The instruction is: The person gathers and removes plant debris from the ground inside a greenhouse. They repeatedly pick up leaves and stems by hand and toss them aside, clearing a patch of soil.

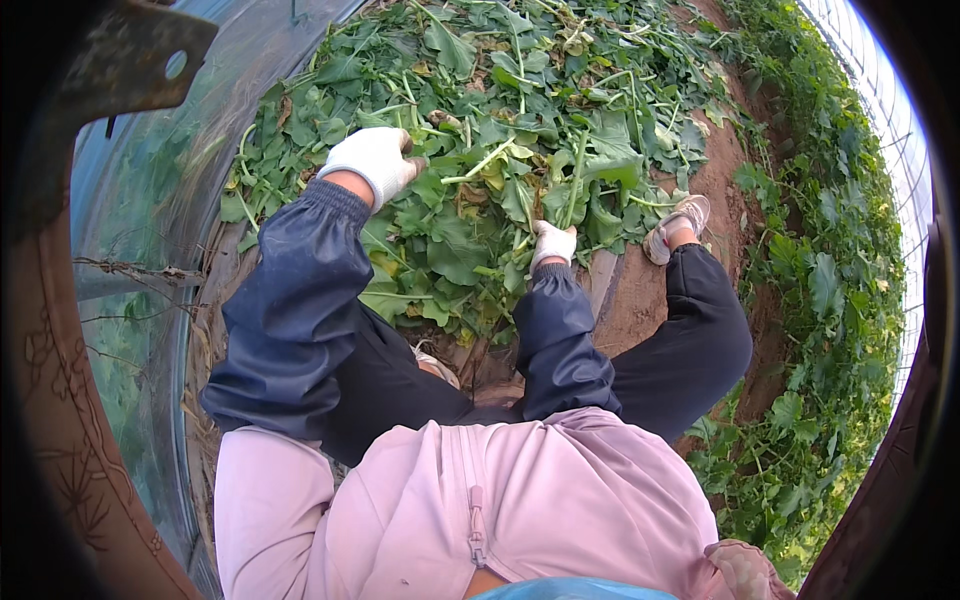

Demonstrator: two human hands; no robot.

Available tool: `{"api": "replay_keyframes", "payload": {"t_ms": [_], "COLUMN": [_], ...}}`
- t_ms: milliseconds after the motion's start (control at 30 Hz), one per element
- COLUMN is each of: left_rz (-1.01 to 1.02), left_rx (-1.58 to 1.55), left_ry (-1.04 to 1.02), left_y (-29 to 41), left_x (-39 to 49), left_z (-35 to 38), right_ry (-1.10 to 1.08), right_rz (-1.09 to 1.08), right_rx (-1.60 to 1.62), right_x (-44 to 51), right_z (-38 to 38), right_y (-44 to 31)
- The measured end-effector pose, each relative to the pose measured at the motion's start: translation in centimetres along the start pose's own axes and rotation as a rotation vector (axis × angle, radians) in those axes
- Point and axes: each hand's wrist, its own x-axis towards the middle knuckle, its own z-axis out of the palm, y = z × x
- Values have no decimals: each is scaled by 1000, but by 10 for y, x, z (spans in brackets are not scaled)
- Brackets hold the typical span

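My left hand (373, 166), in a white knit glove, hangs over the left side of a thick layer of cut leafy greens (457, 247). Its thumb and a fingertip, stained with soil, point right toward the leaves; the other fingers are hidden behind the hand. Closer to my knees, my right hand (553, 244) also wears a white glove. It grips the lower end of a leafy green stalk (576, 180), whose broad leaf leans up and to the right. Some leaves in the layer are yellow or brown and withered.
A clear plastic film wall (142, 360) runs along the left, with dry twigs (139, 270) beside it. Bare soil (637, 300) lies near my shoe (679, 225). Growing leafy plants (817, 300) line the right. A rusty metal plate (150, 60) juts in at upper left.
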Motion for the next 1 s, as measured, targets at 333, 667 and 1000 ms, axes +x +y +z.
{"api": "replay_keyframes", "payload": {"t_ms": [333, 667, 1000], "left_rz": [77, -21, -386], "left_rx": [90, 74, 183], "left_ry": [-129, -23, -86], "left_y": [15, 77, 130], "left_x": [21, 92, 151], "left_z": [53, 160, 206], "right_ry": [121, -9, -156], "right_rz": [219, 563, 477], "right_rx": [-208, 275, 282], "right_x": [-26, -37, -18], "right_z": [-31, -27, -11], "right_y": [16, 56, 88]}}
